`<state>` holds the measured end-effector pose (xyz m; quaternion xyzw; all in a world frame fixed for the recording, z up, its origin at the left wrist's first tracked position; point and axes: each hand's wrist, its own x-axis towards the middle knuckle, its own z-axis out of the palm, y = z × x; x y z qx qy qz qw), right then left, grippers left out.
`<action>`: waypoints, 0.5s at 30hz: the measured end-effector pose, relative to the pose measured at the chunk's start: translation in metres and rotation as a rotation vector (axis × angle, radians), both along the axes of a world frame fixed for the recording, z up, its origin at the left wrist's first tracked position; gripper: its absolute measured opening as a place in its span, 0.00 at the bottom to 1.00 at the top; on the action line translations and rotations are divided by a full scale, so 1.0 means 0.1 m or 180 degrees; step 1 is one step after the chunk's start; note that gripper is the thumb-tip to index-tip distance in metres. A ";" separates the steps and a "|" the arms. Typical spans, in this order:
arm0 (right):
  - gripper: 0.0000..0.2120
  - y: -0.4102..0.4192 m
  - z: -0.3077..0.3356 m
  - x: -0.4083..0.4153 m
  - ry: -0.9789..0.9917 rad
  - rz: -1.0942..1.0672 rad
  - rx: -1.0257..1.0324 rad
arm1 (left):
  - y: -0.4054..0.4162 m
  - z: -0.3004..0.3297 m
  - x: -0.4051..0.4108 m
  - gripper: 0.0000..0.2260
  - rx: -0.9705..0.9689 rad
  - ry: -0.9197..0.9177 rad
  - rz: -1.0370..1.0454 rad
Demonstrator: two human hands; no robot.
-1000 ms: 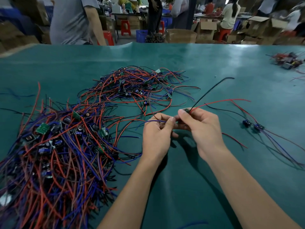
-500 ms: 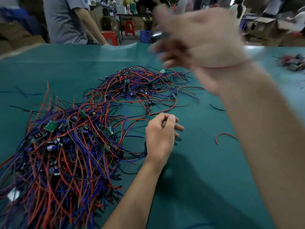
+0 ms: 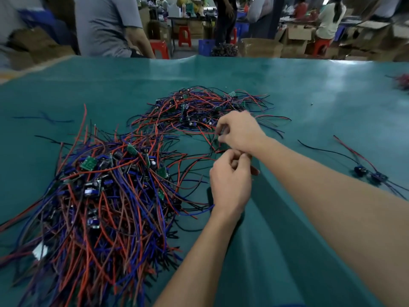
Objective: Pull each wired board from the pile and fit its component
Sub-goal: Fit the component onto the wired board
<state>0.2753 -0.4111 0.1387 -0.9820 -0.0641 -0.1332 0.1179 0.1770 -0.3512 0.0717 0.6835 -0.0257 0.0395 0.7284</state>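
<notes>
Two tangles of red, blue and black wired boards lie on the green table: a big near pile (image 3: 99, 189) at the left and a smaller far pile (image 3: 199, 107). My right hand (image 3: 240, 131) reaches to the near edge of the far pile, and its fingertips pinch a red wire there; the view is blurred. My left hand (image 3: 230, 182) hovers just below it with its fingers curled in. Whether anything lies inside them is hidden. Two small boards (image 3: 368, 173) with long leads lie apart at the right.
The green table cover (image 3: 309, 218) spreads in front and to the right. Another small bundle (image 3: 402, 82) lies at the far right edge. Beyond the table's far edge are people, red stools and cardboard boxes (image 3: 261, 47).
My right hand has swung down from high in front of the camera to the far pile and taken a wire. My left hand has lifted slightly toward it.
</notes>
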 end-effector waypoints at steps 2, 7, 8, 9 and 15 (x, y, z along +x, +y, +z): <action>0.07 -0.20 0.10 -0.16 -0.0074 -0.0548 0.0517 | 0.00 -0.01 0.00 0.07 -0.0014 -0.0005 0.0059; 0.05 -0.53 0.60 -0.39 -0.0313 -0.0271 0.2167 | 0.00 0.01 -0.01 0.05 -0.0037 0.0039 0.0080; 0.04 -0.66 0.75 -0.52 -0.0371 -0.0149 0.2855 | 0.00 0.01 -0.01 0.05 -0.0041 0.0060 0.0070; 0.04 -0.74 0.86 -0.69 -0.0313 -0.0007 0.3577 | 0.00 0.00 -0.01 0.05 -0.0046 0.0084 0.0062; 0.18 -0.76 0.51 -1.26 0.1241 0.0744 0.5092 | 0.02 0.06 -0.03 0.15 -0.0452 0.0105 -0.0135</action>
